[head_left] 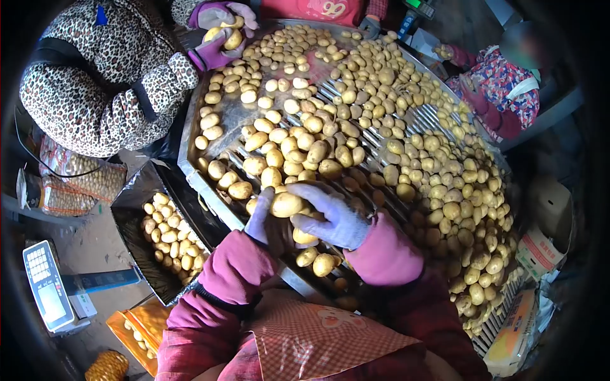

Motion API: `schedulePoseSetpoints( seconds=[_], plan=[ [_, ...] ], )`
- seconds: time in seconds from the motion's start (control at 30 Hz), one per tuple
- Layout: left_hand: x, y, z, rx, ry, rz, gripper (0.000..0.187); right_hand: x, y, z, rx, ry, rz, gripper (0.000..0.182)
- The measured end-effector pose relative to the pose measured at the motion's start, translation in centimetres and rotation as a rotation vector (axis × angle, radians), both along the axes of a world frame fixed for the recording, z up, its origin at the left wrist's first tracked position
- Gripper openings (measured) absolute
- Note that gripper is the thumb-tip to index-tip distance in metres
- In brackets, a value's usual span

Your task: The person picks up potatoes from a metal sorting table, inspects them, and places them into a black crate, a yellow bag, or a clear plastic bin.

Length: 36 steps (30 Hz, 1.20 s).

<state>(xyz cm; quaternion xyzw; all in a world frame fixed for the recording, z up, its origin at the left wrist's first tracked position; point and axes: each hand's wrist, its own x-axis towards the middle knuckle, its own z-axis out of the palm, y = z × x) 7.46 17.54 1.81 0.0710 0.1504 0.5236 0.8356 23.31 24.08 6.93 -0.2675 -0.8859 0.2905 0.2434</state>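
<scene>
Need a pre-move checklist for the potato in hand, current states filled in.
1. Held potato supported by left hand and right hand: ok.
2. Its underside sound: cannot tell, hidden.
3. Hands apart from the co-worker's gloved hands: ok.
4. Table around the hands free of loose potatoes: not ok, several lie close.
5. Lined box standing upright on the left: ok.
6. Scale reading legible: cannot tell, display washed out.
</scene>
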Motion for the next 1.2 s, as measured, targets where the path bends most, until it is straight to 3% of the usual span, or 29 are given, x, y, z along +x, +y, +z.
schedulePoseSetpoints(
  seconds=[0.07,0.13,0.17,0.2,0.27,0.3,0.33,0.4,0.47,0.5,0.53,0.6,0.67,0.77,0.8,0.83,0.87,0.93,1.0,1.07,1.13,1.2],
  plan=[
    [-0.3,-0.2,-0.5,-0.018,0.031,0.020,0.069,1.9,0.1,-2.1,-0.556,0.343,-0.171,0.045],
    [-0.3,-0.3,-0.6,-0.072,0.010,0.071,0.065,5.7,1.5,-2.4,-0.282,0.207,-0.467,0.040],
    [-0.3,-0.3,-0.8,-0.078,0.008,0.075,0.064,8.2,2.2,-3.6,-0.143,0.186,-0.484,0.035],
    [-0.4,-0.2,-1.0,-0.092,-0.009,0.060,0.063,10.0,2.0,-4.2,-0.212,0.041,-0.629,0.034],
    [-0.3,-0.1,-0.8,-0.102,-0.003,0.054,0.064,11.1,0.4,-6.8,-0.180,0.033,-0.626,0.035],
    [-0.3,0.0,-0.6,-0.102,-0.002,0.047,0.065,9.7,0.3,-6.7,0.063,-0.146,-0.495,0.043],
    [-0.2,0.0,-0.6,-0.096,0.000,0.037,0.065,8.8,-1.3,-5.9,0.080,-0.539,-0.527,0.047],
    [-0.4,-0.1,-0.7,-0.046,0.011,0.045,0.067,6.7,-1.1,-7.4,0.148,-0.713,-0.576,0.059],
    [-0.5,0.0,-1.3,-0.020,0.035,0.042,0.070,6.3,0.9,-6.6,-0.099,-0.657,-0.539,0.054],
    [-0.6,0.0,-1.6,-0.007,0.033,0.034,0.074,7.2,2.0,-7.5,-0.067,-0.459,-0.508,0.043],
    [-0.7,0.1,-1.7,0.007,0.027,0.032,0.078,8.4,2.5,-9.6,-0.334,-0.038,-0.523,0.031],
    [-0.7,0.0,-1.9,0.007,0.031,0.068,0.078,7.5,1.2,-5.4,-0.755,0.465,-0.650,0.025],
    [-0.5,0.1,-1.9,0.007,-0.053,0.052,0.072,6.4,0.0,-2.7,-0.794,0.482,-0.714,0.024],
    [-0.5,0.4,-1.6,-0.011,-0.117,-0.027,0.075,2.4,-2.2,0.3,-0.664,0.621,-0.515,0.026],
    [-0.6,0.3,-1.6,-0.035,-0.168,-0.059,0.076,1.2,-3.1,0.8,-0.504,0.547,-0.461,0.029],
    [-0.7,0.2,-1.9,-0.019,-0.153,-0.055,0.077,-0.1,-4.0,0.5,-0.174,0.413,-0.429,0.032],
    [-0.6,-0.2,-1.1,-0.027,-0.168,-0.016,0.073,-2.0,-5.3,0.5,-0.273,0.498,-0.365,0.036],
    [-0.3,-1.3,-1.0,-0.090,-0.003,0.156,0.066,-3.4,-6.3,0.6,0.308,0.049,-0.160,0.040],
    [-0.7,-2.4,-0.8,-0.047,-0.058,0.182,0.066,-4.8,-7.6,0.4,0.516,-0.194,-0.012,0.045],
    [-1.6,-3.5,-0.8,0.048,-0.167,0.223,0.065,-4.7,-7.6,1.4,0.375,-0.035,0.008,0.043],
    [-3.0,-4.5,-0.6,-0.030,-0.361,0.056,0.069,-3.7,-7.8,2.7,0.224,0.071,-0.146,0.042],
    [-3.4,-6.0,0.9,-0.117,-0.357,0.123,0.072,-2.7,-7.5,2.9,0.257,0.000,-0.223,0.045]
  ],
)
